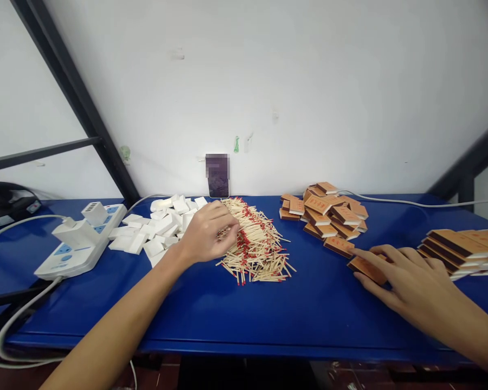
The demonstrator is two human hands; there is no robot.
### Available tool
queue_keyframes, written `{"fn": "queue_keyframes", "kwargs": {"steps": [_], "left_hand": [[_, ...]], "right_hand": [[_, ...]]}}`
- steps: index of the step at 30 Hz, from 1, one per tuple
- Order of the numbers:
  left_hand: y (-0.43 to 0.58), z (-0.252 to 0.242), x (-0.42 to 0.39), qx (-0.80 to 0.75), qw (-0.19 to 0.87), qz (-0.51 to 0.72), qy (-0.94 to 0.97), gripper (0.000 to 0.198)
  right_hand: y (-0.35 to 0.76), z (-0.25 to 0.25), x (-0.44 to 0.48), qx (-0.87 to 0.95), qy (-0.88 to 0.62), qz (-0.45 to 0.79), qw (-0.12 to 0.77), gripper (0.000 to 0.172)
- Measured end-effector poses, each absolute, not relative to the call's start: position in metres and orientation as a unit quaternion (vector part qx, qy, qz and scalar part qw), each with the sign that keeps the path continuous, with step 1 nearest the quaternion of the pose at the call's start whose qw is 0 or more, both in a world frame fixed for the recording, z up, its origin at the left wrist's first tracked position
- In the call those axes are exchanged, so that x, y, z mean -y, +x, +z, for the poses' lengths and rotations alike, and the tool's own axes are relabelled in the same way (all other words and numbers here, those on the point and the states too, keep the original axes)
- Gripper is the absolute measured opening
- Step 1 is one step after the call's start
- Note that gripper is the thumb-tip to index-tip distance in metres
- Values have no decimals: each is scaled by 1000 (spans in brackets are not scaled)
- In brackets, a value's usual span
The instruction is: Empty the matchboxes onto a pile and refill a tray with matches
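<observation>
A: Please begin from the largest.

B: First, see the blue table (268, 319), with back edge toward the white wall (317, 81). Near the left edge, a white power strip (71, 257). Near the right edge, a neat stack of matchboxes (459, 242). By the back edge, right of the middle, a loose heap of matchboxes (319, 205).

A: And to the left of this?

B: By the back edge, left of the middle, a pile of white pieces (165, 225). Between this and the heap, a broad pile of matches (264, 233), well apart from the front edge.

A: And each grip, in which state?

B: For the left hand (211, 230), at the left border of the matches: fingers curled inward, with matches visible by the thumb. Really closed on them, or only touching? Cannot tell. For the right hand (406, 271), between heap and stack: closed around one matchbox (368, 270), just beside the heap.

A: Then, which step in hand?

B: By judgement, gathering matches with the left hand while holding the matchbox with the right. Probably far from the end, with so many matches lying loose.

A: And needed for the next move?

B: Most likely, a small pinch, careful not to scatter the matches. For the matchbox, a soft hold, so as not to crush thin card or push the heap.
</observation>
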State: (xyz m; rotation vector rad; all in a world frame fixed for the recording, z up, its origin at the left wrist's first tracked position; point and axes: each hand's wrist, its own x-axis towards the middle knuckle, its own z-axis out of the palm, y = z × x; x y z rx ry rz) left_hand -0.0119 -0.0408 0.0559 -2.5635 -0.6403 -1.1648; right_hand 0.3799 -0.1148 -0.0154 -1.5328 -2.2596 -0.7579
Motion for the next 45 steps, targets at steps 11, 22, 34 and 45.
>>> {"fn": "queue_keyframes", "kwargs": {"steps": [11, 22, 34, 45], "left_hand": [[-10, 35, 53, 238, 121, -350, -898, 16], [-10, 34, 55, 223, 135, -402, -878, 13], [-12, 28, 51, 249, 125, -407, -870, 15], [-12, 29, 53, 272, 93, -412, -864, 29]], "right_hand": [[348, 16, 119, 881, -370, -83, 285, 42], [289, 30, 85, 834, -333, -110, 426, 30], [301, 12, 55, 786, -446, -9, 429, 9], [223, 50, 55, 545, -368, 530, 535, 29]]}}
